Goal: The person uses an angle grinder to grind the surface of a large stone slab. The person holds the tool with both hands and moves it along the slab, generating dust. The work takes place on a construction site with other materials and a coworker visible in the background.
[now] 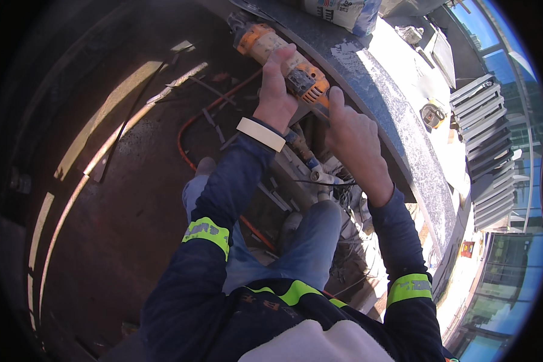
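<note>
My left hand (275, 93) is wrapped round the body of an orange and tan angle grinder (314, 87), its thumb lying across the top. At the rear end of the tool my right hand (357, 142) is closed on the handle, thumb along the top. The grinder slants from its dark head (241, 24) at the upper left down to my right hand. That head lies near the edge of a curved grey stone slab (398, 111); whether they touch, I cannot tell. Haze hangs around the head, and its disc cannot be made out.
A filled bag (344, 13) and a tape measure (433, 114) rest on the slab side. Grey slats (482, 145) are stacked at right. Below the slab are white pipe fittings (323, 178) and cables. An orange hose (184, 145) crosses the floor among scraps beside my legs.
</note>
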Tool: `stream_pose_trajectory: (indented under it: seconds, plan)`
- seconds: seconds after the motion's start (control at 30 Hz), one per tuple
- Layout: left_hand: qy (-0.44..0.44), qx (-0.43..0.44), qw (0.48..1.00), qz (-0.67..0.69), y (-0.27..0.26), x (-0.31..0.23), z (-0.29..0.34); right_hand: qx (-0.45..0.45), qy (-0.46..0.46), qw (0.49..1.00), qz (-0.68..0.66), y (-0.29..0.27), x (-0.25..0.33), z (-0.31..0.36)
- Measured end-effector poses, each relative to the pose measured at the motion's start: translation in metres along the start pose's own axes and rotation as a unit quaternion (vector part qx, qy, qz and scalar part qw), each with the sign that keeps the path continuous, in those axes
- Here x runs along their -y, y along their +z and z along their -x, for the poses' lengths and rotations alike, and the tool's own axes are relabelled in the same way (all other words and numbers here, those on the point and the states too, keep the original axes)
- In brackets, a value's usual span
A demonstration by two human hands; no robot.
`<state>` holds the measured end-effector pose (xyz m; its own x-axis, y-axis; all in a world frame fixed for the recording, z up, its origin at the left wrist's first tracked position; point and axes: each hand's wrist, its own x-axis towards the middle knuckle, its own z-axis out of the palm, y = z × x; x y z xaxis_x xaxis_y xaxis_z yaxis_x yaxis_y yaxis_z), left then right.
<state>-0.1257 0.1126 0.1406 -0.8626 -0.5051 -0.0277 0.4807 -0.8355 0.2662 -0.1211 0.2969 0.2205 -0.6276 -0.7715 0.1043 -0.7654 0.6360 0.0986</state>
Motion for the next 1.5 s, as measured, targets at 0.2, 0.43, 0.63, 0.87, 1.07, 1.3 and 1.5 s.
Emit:
stream_pose_trajectory:
  seconds: [0.2, 0.43, 0.63, 0.87, 1.07, 1.3, 1.5]
  plan:
    - [-0.022, 0.019, 0.999, 0.020, 0.022, 0.009, 0.035, 0.015, 0.021, 1.000, -0.003, -0.015, -0.002, 0.027]
    - [-0.019, 0.001, 1.000, -0.010, 0.040, 0.027, 0.073, 0.004, 0.013, 1.000, 0.022, -0.019, -0.016, 0.059]
    - [-0.021, 0.006, 1.000, -0.004, 0.039, 0.034, 0.077, -0.010, 0.018, 1.000, 0.007, -0.017, -0.023, 0.066]
    - [-0.019, 0.016, 1.000, -0.017, 0.038, 0.036, 0.081, -0.011, 0.021, 1.000, 0.010, -0.017, -0.026, 0.070]
    - [-0.026, 0.011, 0.999, -0.014, 0.034, 0.031, 0.071, -0.012, 0.008, 1.000, 0.001, -0.018, -0.022, 0.062]
    - [-0.013, 0.011, 1.000, 0.013, 0.024, 0.014, 0.042, -0.008, -0.002, 1.000, -0.006, -0.012, -0.011, 0.031]
    - [0.010, -0.009, 1.000, -0.004, 0.016, 0.000, 0.017, 0.001, -0.007, 1.000, -0.002, -0.007, -0.002, 0.006]
